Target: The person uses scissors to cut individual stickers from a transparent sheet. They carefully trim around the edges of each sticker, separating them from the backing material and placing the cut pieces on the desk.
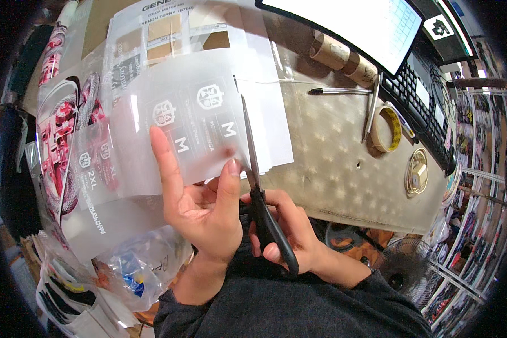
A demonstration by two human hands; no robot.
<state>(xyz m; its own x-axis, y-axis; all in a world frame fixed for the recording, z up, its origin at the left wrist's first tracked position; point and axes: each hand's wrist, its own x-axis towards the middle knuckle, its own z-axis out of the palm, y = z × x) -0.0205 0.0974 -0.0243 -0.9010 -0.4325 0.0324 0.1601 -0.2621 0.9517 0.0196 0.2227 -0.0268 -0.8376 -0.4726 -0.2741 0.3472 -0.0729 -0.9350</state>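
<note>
My left hand [205,217] grips a translucent film sheet [146,84] with white printed labels, near its lower right edge. Its thumb and index finger lie in front; the other fingers show partly, blurred through the film. In my right hand [296,231] are black-handled scissors [271,219], fingers wrapped round the handles. The blades point up the table along the sheet's right edge, slightly apart near the tips. Another translucent sheet [127,217] with white labels hangs below and left of the first. Beneath them, a pink and grey printed sheet [65,129] shows at the left.
White papers [279,135] with brown swatches lie under the film. Farther right are cardboard tubes [338,56], a pen [338,91], a tape roll [384,129], a coiled cable with adapter [418,172], a keyboard [422,101] and a monitor [349,22]. A fan [403,265] stands below the table edge.
</note>
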